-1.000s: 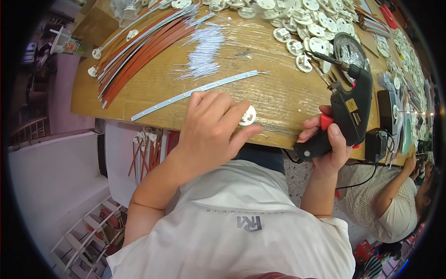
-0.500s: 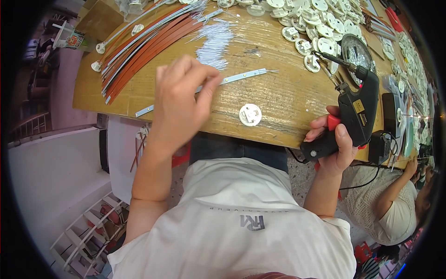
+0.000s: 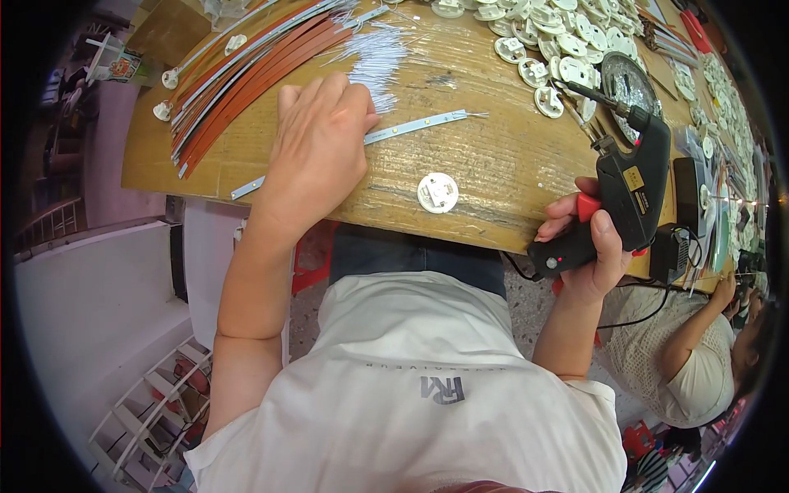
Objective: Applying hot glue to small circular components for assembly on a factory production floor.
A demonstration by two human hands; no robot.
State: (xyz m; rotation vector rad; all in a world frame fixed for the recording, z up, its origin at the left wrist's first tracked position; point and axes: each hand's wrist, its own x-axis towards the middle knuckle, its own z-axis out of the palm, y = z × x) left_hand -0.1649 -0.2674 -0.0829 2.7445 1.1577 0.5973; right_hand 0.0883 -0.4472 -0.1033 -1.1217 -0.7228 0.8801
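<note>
White discs (image 3: 569,44) crowd the soldering gun (image 3: 631,187) gripped by right fingers (image 3: 562,207); left fingers (image 3: 330,89) curl, grip unclear.

At right, the right grip (image 3: 606,251) wraps around a black soldering gun (image 3: 631,197). Left of centre, the left grip (image 3: 323,141) covers part of an LED strip (image 3: 419,125). A round white cap (image 3: 438,192) lies mid-frame on the wooden table (image 3: 493,156); similar caps (image 3: 567,43) heap at upper right.

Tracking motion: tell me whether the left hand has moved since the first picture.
Yes: the left hand has moved left and forward, judged against the white wire pile.
</note>
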